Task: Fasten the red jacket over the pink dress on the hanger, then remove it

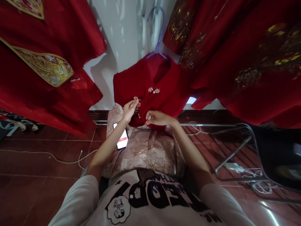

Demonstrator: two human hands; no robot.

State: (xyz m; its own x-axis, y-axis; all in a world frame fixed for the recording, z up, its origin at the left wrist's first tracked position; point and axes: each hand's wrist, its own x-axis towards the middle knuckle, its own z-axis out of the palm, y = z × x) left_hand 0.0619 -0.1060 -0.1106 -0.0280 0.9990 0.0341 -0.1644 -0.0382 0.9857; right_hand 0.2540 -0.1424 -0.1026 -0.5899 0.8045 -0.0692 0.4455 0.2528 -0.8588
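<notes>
A red velvety garment (128,78) hangs on a purple hanger (161,34) and drapes toward my lap. A beaded flower clasp (154,90) joins its front below the neckline. My left hand (130,110) is closed in a pinch at the garment's left front edge, beside a row of gold flower ornaments (138,105). Whatever lies between those fingertips is too small to name. Lower on the front, my right hand (160,118) is closed, thumb and fingers pinching at another small gold beaded ornament (147,123) by the garment's hem.
Across my lap lies shiny pink floral fabric (143,150), with a lit phone (122,138) on its left side. Embroidered red garments (54,67) hang on both sides. A black chair with a metal frame (256,147) stands right, cables (261,180) beneath it. Another cable (49,153) crosses the tiles.
</notes>
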